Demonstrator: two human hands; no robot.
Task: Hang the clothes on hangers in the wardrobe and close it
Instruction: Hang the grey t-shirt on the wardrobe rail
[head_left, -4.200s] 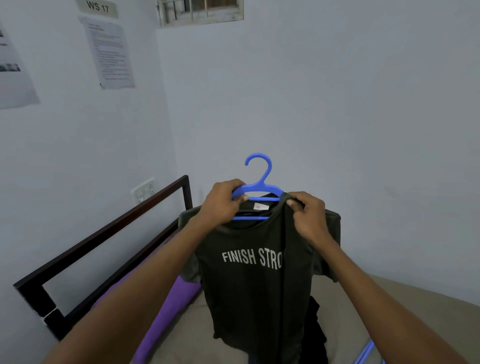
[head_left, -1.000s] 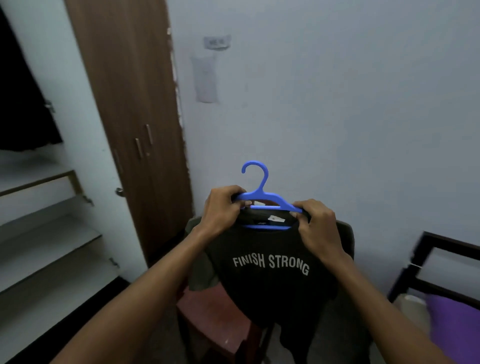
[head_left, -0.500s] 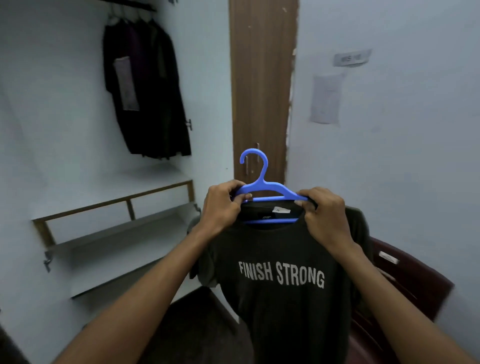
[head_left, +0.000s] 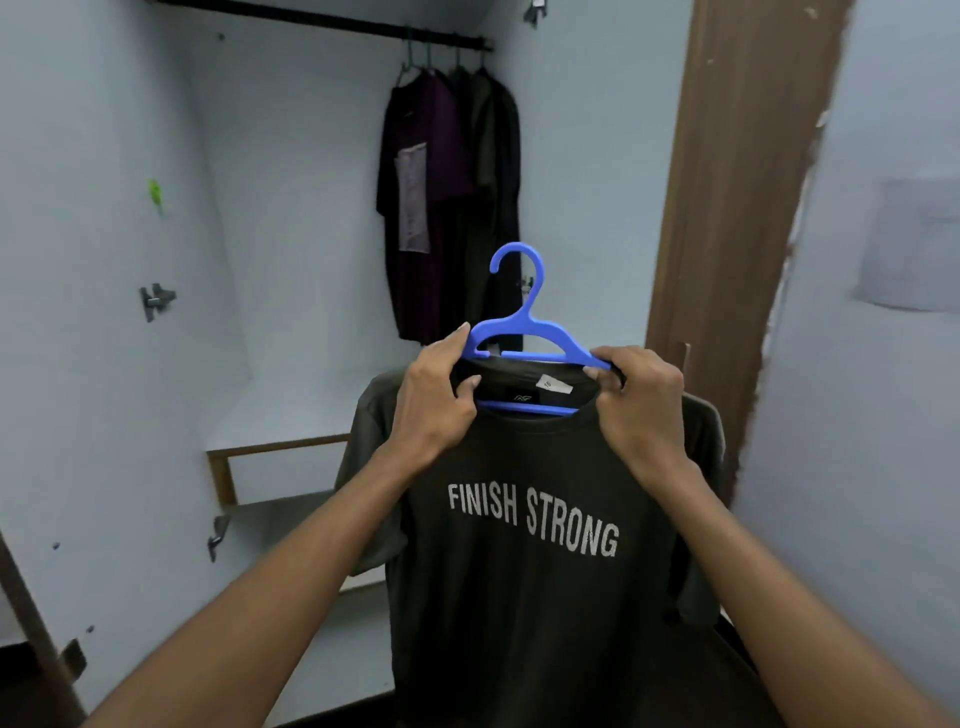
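1. Blue plastic hanger (head_left: 524, 332) carries a dark olive T-shirt (head_left: 524, 571) printed "FINISH STRONG", held up in front of the open wardrobe, below and to the right of the black rail (head_left: 322, 23)
2. Left hand (head_left: 431, 410) grips the hanger's left shoulder together with the shirt collar, thumb up on the blue arm and the other fingers curled into the fabric
3. Right hand (head_left: 641, 410) pinches the hanger's right shoulder and the collar, fingertips closed over the end of the blue arm
4. Hanger hook stands upright and free, well below the rail, touching nothing
5. Shirt hangs down from the hanger, its neckline pulled over the upper bar, with the lower bar showing through the neck opening next to a white label (head_left: 556, 384)
6. Dark garments (head_left: 452, 208) hang from the right end of the rail, bunched against the wardrobe's right inner wall, behind and above the hanger
7. White shelf (head_left: 280, 415) with a wood-edged front sits well below the rail, at the level of the hands and to their left
8. Brown wooden door (head_left: 737, 208) stands open on edge to the right of the rail's end, beside the pale room wall
9. Small green mark (head_left: 154, 192) shows on the left inner wall below the rail, with a metal fitting (head_left: 156, 301) under it
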